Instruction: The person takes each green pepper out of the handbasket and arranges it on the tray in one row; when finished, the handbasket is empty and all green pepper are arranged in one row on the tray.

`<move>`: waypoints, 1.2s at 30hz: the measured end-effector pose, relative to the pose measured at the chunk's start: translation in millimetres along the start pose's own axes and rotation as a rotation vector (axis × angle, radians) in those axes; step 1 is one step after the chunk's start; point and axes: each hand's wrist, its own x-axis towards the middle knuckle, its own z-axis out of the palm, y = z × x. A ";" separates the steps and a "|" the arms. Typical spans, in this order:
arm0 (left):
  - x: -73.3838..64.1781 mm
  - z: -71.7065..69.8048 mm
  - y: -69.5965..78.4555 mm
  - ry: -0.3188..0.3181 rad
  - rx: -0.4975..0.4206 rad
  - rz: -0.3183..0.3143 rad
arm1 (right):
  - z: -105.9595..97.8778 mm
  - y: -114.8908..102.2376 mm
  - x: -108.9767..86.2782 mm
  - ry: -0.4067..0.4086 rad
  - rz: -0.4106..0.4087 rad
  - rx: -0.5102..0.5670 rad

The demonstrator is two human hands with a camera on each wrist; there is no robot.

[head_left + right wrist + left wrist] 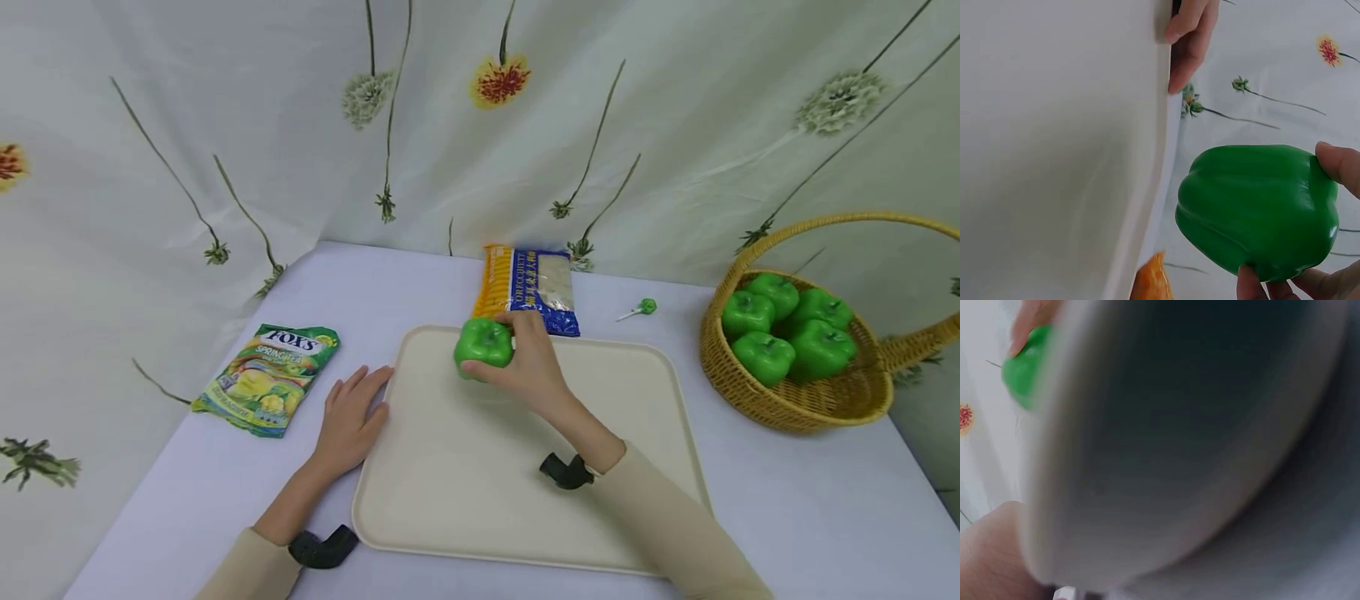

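A green bell pepper [483, 343] is held between the thumb and fingers of my right hand [528, 367], above the far left part of a cream tray [480, 483]. In the right wrist view the pepper [1257, 209] hangs apart from the tray surface, thumb on one side and fingertips on the other. My left hand [352, 425] rests at the tray's left edge, its fingers fairly straight and touching the rim. The blurred tray rim fills most of the left wrist view, with part of the pepper [1025, 369] behind it.
A wicker basket [795, 408] with several green peppers [821, 348] stands on the right. Behind the tray lie an orecchiette pasta bag [525, 287] and a green lollipop [647, 307]. A Fox's candy bag [270, 379] lies left. A flowered cloth [450, 125] hangs behind the table.
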 end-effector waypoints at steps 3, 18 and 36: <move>0.2 0.3 1.1 -0.010 0.002 -0.014 | 20.5 -9.4 6.5 -0.031 0.003 0.003; 1.5 -0.2 1.5 -0.014 0.013 -0.018 | 76.8 -33.8 18.2 -0.091 0.008 -0.139; 1.9 -1.6 1.2 -0.018 0.025 -0.028 | 90.7 -37.2 16.1 -0.114 0.003 -0.159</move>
